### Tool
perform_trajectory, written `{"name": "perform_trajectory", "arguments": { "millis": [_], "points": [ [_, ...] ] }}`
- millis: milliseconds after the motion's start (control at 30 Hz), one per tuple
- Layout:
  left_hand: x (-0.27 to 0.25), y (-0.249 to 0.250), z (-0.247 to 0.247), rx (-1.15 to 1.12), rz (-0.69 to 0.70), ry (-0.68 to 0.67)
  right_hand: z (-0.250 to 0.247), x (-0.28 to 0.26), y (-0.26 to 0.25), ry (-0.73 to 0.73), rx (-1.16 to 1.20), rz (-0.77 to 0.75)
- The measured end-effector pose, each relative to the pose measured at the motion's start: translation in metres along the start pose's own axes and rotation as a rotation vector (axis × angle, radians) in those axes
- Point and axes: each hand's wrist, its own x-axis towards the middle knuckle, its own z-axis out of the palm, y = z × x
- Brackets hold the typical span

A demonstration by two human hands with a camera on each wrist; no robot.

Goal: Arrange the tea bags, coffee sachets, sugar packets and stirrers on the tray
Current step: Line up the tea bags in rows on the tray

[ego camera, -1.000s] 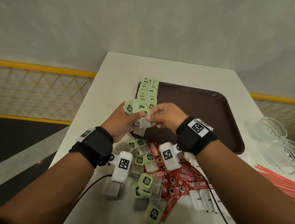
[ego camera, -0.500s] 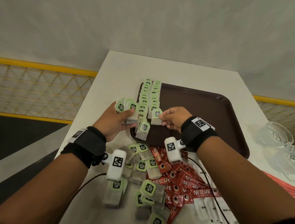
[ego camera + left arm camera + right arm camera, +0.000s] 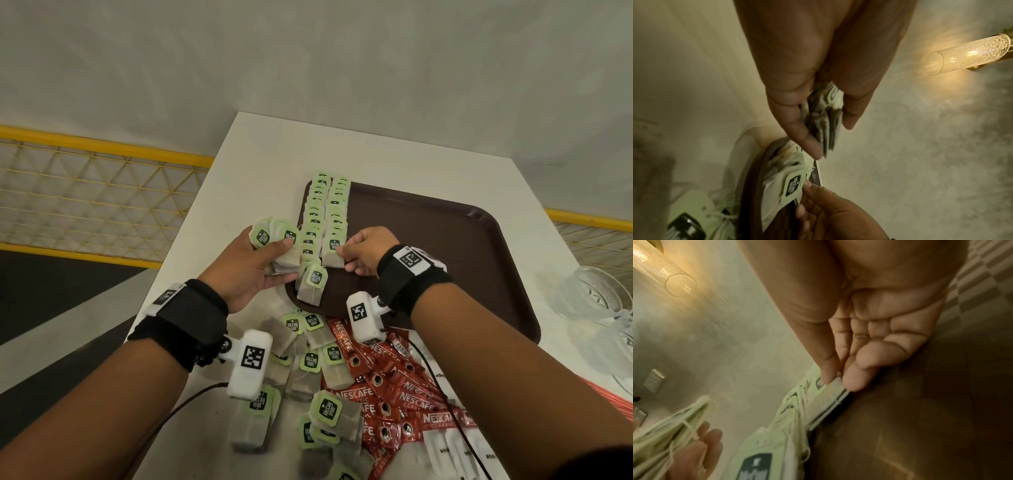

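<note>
Step in hand: tea bags are going down in rows. The right hand point(image 3: 363, 253) pinches one tea bag point(image 3: 334, 251) at the near end of the right-of-frame row, centre of picture.
Tray: brown tray point(image 3: 445, 246), with two rows of tea bags point(image 3: 325, 212) along its left side.
Left hand: the left hand point(image 3: 253, 270) grips a fan of bags point(image 3: 277, 243), thumb on top, just left of the tray.
Waiting: loose tea bags point(image 3: 308, 359), coffee sachets point(image 3: 404, 394) and sugar packets point(image 3: 455, 452) lower centre; stirrers point(image 3: 616, 401) at the right edge.
Next move: probably seat this bag lapped onto the row, minding the strings.
</note>
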Motion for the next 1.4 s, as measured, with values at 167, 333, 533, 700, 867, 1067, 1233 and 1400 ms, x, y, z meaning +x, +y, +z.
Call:
{"name": "perform_trajectory", "arguments": {
  "millis": [167, 333, 533, 700, 867, 1067, 1233, 1400],
  "points": [
    [-0.001, 0.001, 0.005, -0.038, -0.03, -0.042, -0.004, -0.011, 0.0, 0.12, -0.09, -0.25],
    [0.001, 0.0, 0.011, 0.031, 0.029, -0.062, 0.009, -0.035, -0.008, -0.156, 0.076, -0.352],
    [0.001, -0.002, 0.014, 0.029, 0.069, -0.093, 0.014, -0.036, -0.004, -0.12, 0.259, -0.337],
    [0.001, 0.0, 0.004, 0.009, 0.077, -0.033, -0.004, -0.027, 0.008, -0.049, 0.241, -0.241],
    [-0.001, 0.001, -0.002, 0.013, 0.063, -0.018, -0.008, -0.021, 0.024, -0.059, 0.123, -0.054],
    [-0.005, 0.003, 0.002, 0.028, 0.058, -0.061, -0.003, -0.016, 0.015, -0.035, 0.015, 0.009],
    [-0.007, 0.002, 0.003, 0.023, 0.042, -0.06, 0.003, -0.014, 0.005, -0.026, -0.029, 0.017],
    [-0.01, 0.001, 0.002, 0.029, 0.042, -0.062, 0.002, -0.012, 0.006, 0.03, -0.026, -0.026]
  ]
}}
